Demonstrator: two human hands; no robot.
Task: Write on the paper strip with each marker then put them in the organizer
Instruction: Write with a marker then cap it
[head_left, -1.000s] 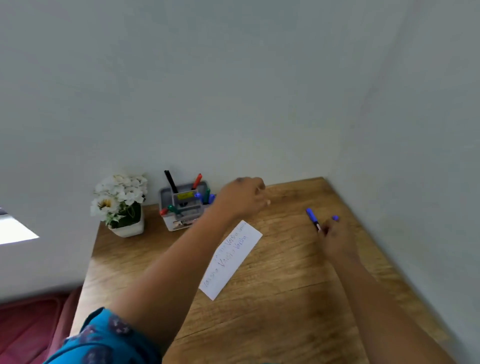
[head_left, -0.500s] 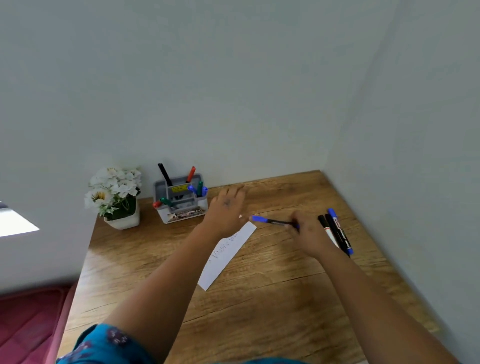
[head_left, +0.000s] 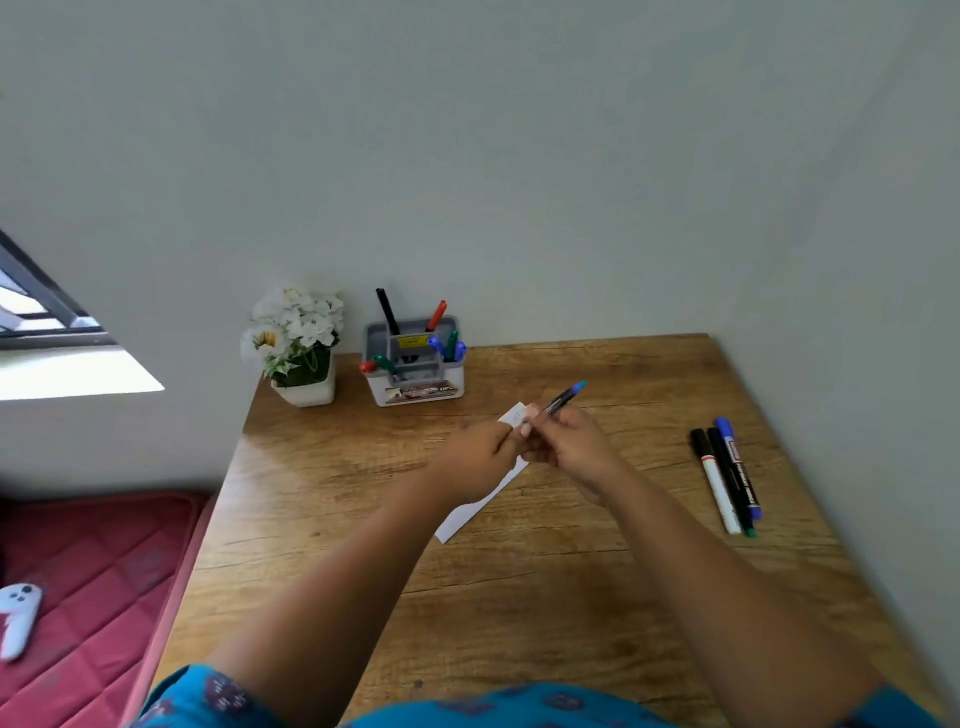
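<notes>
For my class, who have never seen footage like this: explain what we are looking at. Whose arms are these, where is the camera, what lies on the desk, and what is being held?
There is no machine here. A person wears a wide-angle camera on the head, so the single view looks forward and down along their own two arms.

The right hand grips a blue marker, its blue end pointing up and away. The left hand meets it at the near end of the marker, fingers curled; whether it pinches the marker or its cap cannot be told. Under both hands lies a white paper strip on the wooden desk.

At the back stands a grey organizer that already holds several markers, beside a pot of white flowers. To the right, three more markers lie side by side.
</notes>
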